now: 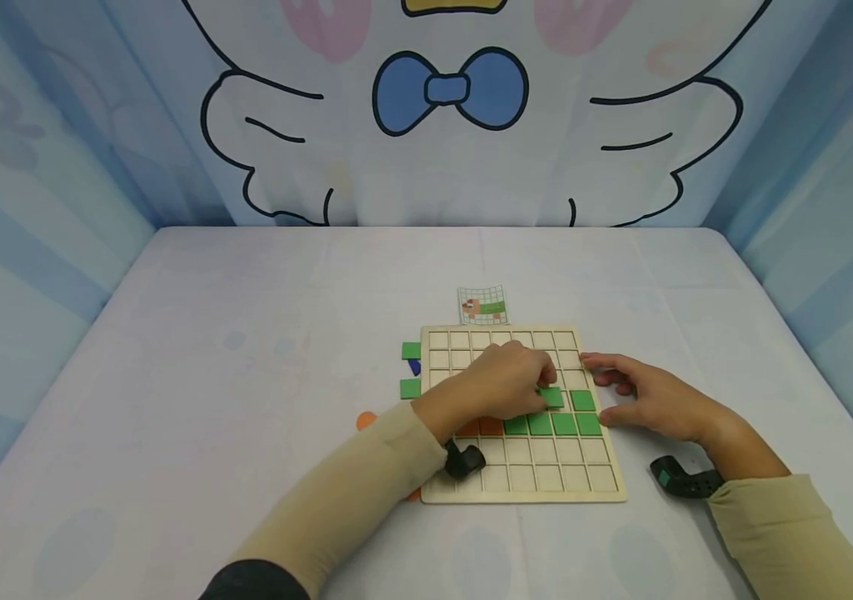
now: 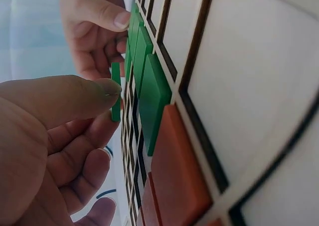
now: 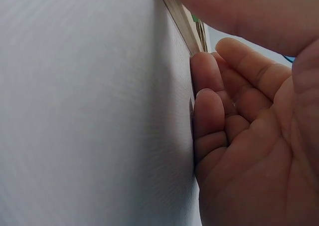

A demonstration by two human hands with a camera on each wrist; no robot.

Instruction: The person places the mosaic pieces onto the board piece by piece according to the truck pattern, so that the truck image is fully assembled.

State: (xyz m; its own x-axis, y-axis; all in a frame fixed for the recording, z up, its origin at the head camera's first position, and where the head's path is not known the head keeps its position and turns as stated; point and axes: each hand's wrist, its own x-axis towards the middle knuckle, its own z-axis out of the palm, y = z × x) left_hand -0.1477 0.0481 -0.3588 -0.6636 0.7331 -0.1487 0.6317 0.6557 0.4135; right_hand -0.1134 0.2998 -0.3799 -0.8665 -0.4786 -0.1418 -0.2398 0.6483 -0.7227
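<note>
A wooden grid board lies on the table. My left hand reaches over it and pinches a green square tile between thumb and finger, just above the grid in the left wrist view. Below it, a row of green tiles sits in the grid, beside orange-brown tiles partly hidden by the left hand. Another green tile lies one row up, near the right edge. My right hand rests at the board's right edge, thumb and index finger touching it, the other fingers loosely bent.
A small picture card with a gridded pattern lies behind the board. Along the board's left side are loose green squares, a dark blue piece and a round orange piece. Curtains enclose the table.
</note>
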